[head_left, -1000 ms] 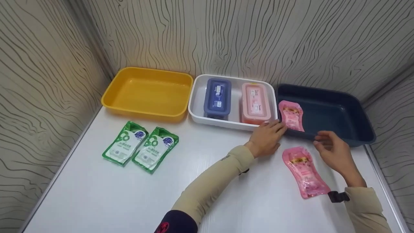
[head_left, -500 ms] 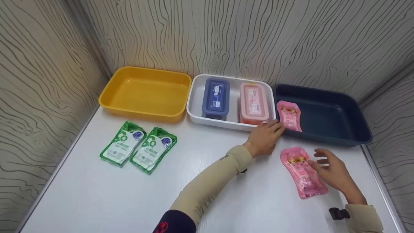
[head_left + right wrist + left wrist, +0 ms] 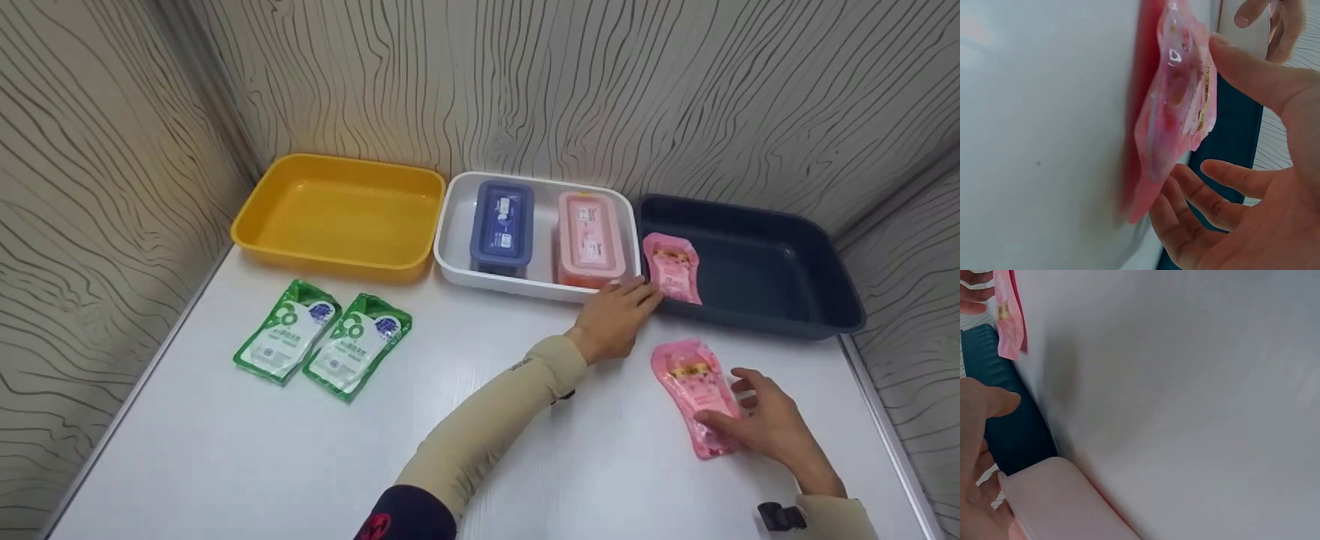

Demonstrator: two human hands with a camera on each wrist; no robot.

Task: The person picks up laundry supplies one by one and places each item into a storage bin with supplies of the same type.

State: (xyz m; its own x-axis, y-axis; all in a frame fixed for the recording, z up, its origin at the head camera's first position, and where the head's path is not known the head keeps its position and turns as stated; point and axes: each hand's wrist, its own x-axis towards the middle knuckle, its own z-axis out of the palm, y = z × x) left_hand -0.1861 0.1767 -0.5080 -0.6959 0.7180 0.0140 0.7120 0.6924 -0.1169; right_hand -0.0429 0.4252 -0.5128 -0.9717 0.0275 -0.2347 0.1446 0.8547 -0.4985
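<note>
Reaching in from the right, the right hand has dropped from the near rim of the navy tray to the near pink pouch, which has not shifted: it lies on the table, just on the near side of that tray. The thumb now reaches over the near part of the pouch, while the other fingers bend beside its right edge, parted from the thumb; I cannot tell whether any of them presses on it. My reading is that the hand is placed for a hold but has not closed into one, so the pouch is within grasp and not taken up. Meanwhile the left hand has stayed at the near right corner of the white tray, fingers relaxed at the rim, thumb standing apart, pinching nothing. Another pink pouch lies inside the navy tray, at its left end.
</note>
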